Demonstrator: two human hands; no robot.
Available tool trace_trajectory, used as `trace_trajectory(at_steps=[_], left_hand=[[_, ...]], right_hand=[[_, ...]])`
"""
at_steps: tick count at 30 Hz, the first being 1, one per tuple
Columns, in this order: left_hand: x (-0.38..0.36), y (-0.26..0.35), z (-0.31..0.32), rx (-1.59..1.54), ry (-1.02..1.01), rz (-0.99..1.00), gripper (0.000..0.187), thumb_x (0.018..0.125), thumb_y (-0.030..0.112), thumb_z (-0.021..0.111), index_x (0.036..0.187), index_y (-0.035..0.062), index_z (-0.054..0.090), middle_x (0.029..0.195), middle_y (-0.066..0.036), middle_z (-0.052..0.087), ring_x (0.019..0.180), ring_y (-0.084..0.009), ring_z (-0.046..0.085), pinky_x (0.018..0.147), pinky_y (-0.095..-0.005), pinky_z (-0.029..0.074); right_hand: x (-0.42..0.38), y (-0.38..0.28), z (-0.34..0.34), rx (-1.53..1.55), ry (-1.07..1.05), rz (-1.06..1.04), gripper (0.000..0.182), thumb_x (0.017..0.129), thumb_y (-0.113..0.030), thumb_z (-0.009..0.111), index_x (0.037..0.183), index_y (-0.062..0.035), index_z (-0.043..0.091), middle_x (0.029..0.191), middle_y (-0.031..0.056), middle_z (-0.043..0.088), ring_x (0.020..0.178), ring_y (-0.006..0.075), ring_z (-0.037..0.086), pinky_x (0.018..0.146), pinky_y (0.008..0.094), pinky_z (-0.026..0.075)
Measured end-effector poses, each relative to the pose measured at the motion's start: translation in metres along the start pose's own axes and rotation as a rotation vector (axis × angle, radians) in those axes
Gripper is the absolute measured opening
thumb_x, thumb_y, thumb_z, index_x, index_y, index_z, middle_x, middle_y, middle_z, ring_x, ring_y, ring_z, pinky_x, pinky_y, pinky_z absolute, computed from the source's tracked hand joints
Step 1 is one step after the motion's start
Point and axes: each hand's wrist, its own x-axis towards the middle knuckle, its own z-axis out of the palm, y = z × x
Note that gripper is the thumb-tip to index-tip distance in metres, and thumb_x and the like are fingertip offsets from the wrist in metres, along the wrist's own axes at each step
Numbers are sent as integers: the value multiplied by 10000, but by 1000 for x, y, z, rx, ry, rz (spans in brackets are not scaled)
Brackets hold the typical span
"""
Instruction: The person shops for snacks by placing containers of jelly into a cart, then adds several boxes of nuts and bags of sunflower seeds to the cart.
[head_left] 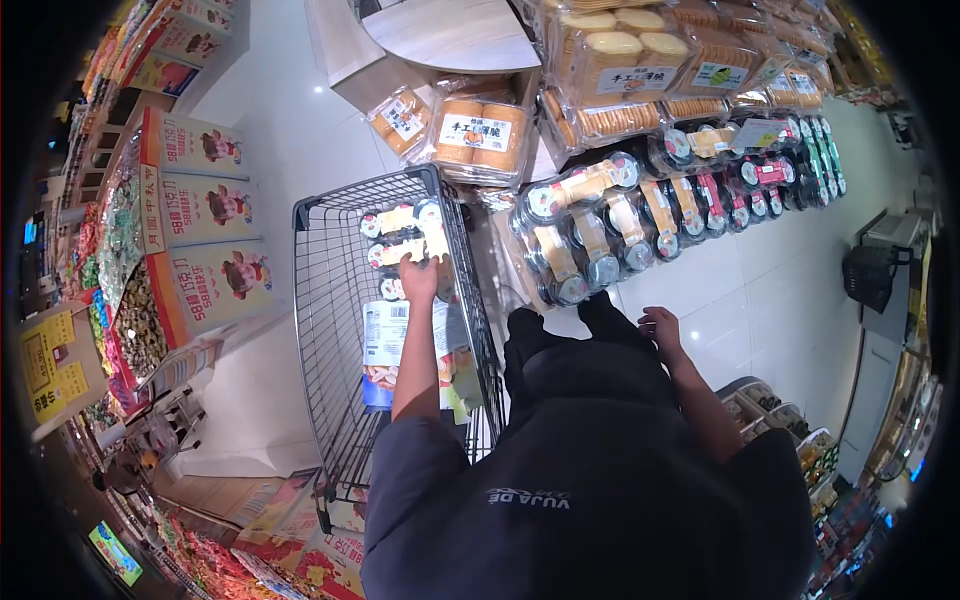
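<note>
My left hand (418, 278) reaches down into a wire shopping cart (303, 300). Its fingers are on a pack of lidded cups with a yellow sleeve (434, 232), gripping its near end. Similar cup packs (388, 254) lie beside it at the cart's far end. Nearer my forearm in the cart is a package with a white barcode label (385, 330), partly hidden by my arm. My right hand (660, 328) hangs by my right side with its fingers loosely bent and apart, holding nothing.
Several rows of cup packs (625, 220) are displayed ahead, right of the cart. Behind them are stacked clear boxes of biscuits (630, 65), with more biscuit boxes (475, 135) beyond the cart. Printed cartons (215, 205) and wrapped sweets line the left. A black basket (875, 275) stands far right.
</note>
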Motion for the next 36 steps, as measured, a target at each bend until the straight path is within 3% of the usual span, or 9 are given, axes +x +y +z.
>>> trace_trajectory(at_steps=[2,3,7,16,20,26,30,34,36], left_hand=[[25,-45,53,4,-154,35,857,687,353,777,1336,-66,406,1263,-284,514,1172,-382,529,1001,-418,426],[32,-52,72,-30,-211,-11,1020,660,414,798,1414,-29,273,1360,-279,420,1221,-399,487,1017,-452,415],[12,1,57,79,-257,-261,1164,636,532,796,1457,37,137,1397,-260,367,1242,-413,467,1009,-520,404],[30,-34,61,-259,-221,-99,1136,557,417,888,1403,8,249,1278,-275,520,1184,-410,519,1004,-422,427],[17,-30,43,-85,-272,-201,1068,568,415,877,1372,10,302,1238,-280,549,1161,-392,549,993,-434,435],[-26,-64,14,-224,-67,-190,983,618,443,838,1367,-25,407,1240,-264,572,1142,-379,567,998,-419,427],[-47,-70,-36,-355,55,92,855,669,306,851,1336,-42,443,1240,-213,584,1140,-318,571,988,-378,427],[-79,-2,-107,-393,75,300,849,650,233,852,1346,-24,439,1211,-199,604,1100,-291,597,968,-363,446],[-102,45,-137,-382,-49,466,844,615,206,844,1331,-8,452,1179,-186,621,1047,-281,626,920,-360,480]], right_hand=[[-23,14,3,49,29,-58,237,943,-162,486,1065,8,600,812,109,658,691,145,604,638,267,499],[-28,27,4,33,21,-87,218,949,-136,478,1056,4,607,807,100,660,690,138,603,648,262,495],[-51,45,10,-136,18,-202,183,949,-76,486,996,18,636,803,75,666,718,112,598,691,242,481],[-60,35,25,-192,1,-280,172,944,-69,501,985,35,632,797,68,656,723,115,592,699,242,471],[-57,33,25,-252,-45,-316,177,958,-77,489,985,36,622,807,68,653,737,113,589,719,243,469],[-56,34,24,-358,-64,-387,160,952,-70,507,980,32,627,804,66,654,715,113,590,689,243,471],[-62,10,40,-239,-79,-375,163,885,-10,504,966,26,641,752,59,643,673,105,596,635,241,478],[-62,-29,61,-269,-189,-407,177,897,-51,530,1023,24,629,834,63,659,713,108,610,647,255,495],[-67,-53,74,-180,-260,-371,196,907,-95,548,1050,14,626,863,64,664,733,113,615,656,265,500]])
